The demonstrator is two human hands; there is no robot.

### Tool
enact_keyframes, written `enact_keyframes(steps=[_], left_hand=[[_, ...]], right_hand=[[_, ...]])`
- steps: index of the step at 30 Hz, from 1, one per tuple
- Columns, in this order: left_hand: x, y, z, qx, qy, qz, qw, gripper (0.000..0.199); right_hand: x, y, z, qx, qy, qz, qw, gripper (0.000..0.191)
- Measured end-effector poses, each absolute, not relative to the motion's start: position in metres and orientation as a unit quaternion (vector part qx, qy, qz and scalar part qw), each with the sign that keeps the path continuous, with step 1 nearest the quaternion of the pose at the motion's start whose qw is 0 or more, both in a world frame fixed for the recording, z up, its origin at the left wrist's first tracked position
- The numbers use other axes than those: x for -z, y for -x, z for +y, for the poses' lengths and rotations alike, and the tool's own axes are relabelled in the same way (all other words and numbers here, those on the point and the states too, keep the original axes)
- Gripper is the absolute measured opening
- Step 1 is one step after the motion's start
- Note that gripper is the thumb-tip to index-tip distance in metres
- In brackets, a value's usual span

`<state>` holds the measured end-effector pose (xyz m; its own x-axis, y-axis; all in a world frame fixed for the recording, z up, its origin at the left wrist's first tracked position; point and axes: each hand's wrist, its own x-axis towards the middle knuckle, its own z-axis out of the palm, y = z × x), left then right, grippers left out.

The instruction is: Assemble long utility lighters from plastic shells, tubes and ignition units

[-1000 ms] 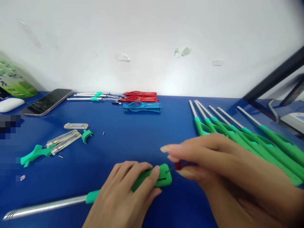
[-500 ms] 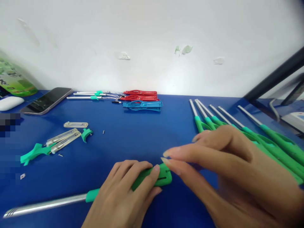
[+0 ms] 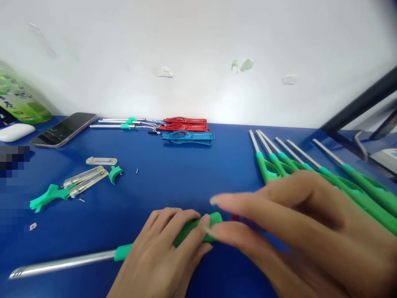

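Observation:
My left hand (image 3: pixel 164 248) is wrapped over the green handle of a long-necked lighter (image 3: pixel 70 264), pinning it to the blue table. The lighter's silver tube points left, and the rounded handle end (image 3: pixel 216 218) sticks out past my fingers. In front of that end is my right hand (image 3: pixel 297 231), its thumb and index finger apart with nothing visible between their tips. The thumb covers part of the handle end in this view. A small red patch (image 3: pixel 235 217) shows behind the thumb; what it belongs to is hidden.
Several green lighters (image 3: pixel 366 186) lie at the right. Red and blue handle shells (image 3: pixel 187 137) with wired tubes lie by the wall. Clear fuel tanks (image 3: pixel 88 182), teal parts (image 3: pixel 49 198) and tiny screws (image 3: pixel 137 170) are at left. A phone (image 3: pixel 66 129) and a green-labelled bottle (image 3: pixel 26 103) stand beyond.
My right thumb and index finger have parted, the thumb moving left over the handle end. A red patch has come into sight. My left hand keeps its hold; the view has shifted slightly.

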<state>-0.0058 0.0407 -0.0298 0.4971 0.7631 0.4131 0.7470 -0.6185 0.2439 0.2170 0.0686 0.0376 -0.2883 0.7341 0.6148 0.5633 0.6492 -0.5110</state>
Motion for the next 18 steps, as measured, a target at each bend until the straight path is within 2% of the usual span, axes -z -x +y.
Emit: enact_keyframes(steps=[4, 7, 11, 14, 17, 18], left_hand=[[0.033, 0.004, 0.040, -0.244, -0.861, 0.447, 0.017, 0.031], [0.034, 0.004, 0.039, -0.246, -0.859, 0.448, 0.014, 0.032], [0.032, 0.005, 0.039, -0.248, -0.863, 0.440, 0.019, 0.033], [0.032, 0.006, 0.038, -0.255, -0.864, 0.433, 0.013, 0.033], [0.033, 0.005, 0.038, -0.258, -0.861, 0.438, 0.004, 0.031], [0.034, 0.004, 0.038, -0.257, -0.861, 0.439, 0.003, 0.031]], right_hand=[[-0.049, -0.205, 0.060, -0.100, 0.417, -0.776, 0.462, 0.039], [-0.052, -0.195, 0.059, -0.148, 0.392, -0.762, 0.494, 0.031], [-0.037, -0.197, 0.072, -0.097, 0.412, -0.756, 0.500, 0.012], [-0.033, -0.203, 0.075, -0.068, 0.437, -0.762, 0.473, 0.017], [-0.042, -0.205, 0.069, -0.084, 0.395, -0.793, 0.457, 0.029], [-0.045, -0.206, 0.067, -0.095, 0.388, -0.791, 0.464, 0.028]])
